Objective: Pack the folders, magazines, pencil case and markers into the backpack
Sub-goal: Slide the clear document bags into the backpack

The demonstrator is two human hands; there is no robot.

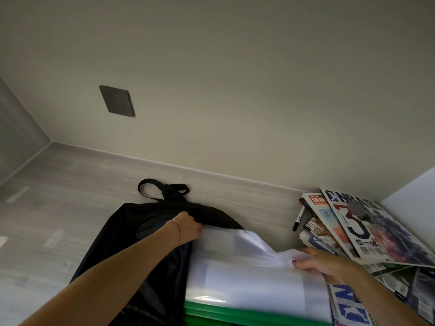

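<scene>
A black backpack point(131, 250) lies on the grey surface with its top loop toward the wall. My left hand point(188, 228) grips the edge of its opening. A clear plastic folder with white sheets point(247, 274) lies partly inside that opening, its near end over green folders point(226, 315). My right hand point(329, 262) pinches the clear folder's right edge. A pile of magazines point(367, 231) is spread at the right. A black marker point(300, 218) lies just left of the pile. No pencil case is visible.
A beige wall rises right behind the backpack, with a dark socket plate point(117, 101) on it. The grey wood-grain surface point(58, 208) stretches to the left. More magazines point(353, 309) lie under my right forearm.
</scene>
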